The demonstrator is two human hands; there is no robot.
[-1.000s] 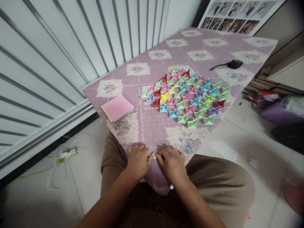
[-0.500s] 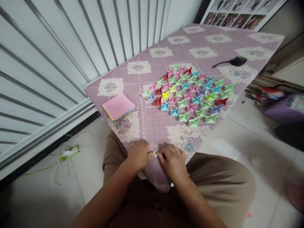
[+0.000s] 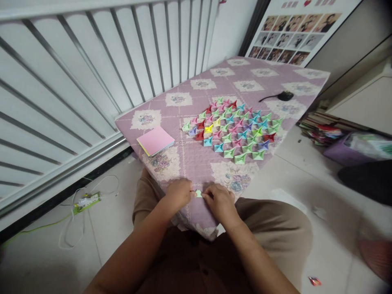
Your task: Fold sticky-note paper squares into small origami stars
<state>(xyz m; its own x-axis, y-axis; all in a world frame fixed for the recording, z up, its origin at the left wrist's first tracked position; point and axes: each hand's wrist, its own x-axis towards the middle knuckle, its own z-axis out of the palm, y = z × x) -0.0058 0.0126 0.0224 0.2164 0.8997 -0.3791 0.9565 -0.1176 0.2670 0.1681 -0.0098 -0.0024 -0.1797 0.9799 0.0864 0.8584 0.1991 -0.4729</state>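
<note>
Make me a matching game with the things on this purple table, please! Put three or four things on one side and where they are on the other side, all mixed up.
Things:
1. small pale green folded paper piece
2. pink square stack of paper sheets
3. black object with a cord
4. rows of colourful folded paper shapes

Places:
A. far right part of the table, beyond the rows
B. middle of the purple quilted tablecloth
C. between the left hand and right hand, at the near edge
D. near left side, by the white slatted wall

Pairs: 1-C, 2-D, 3-A, 4-B
</note>
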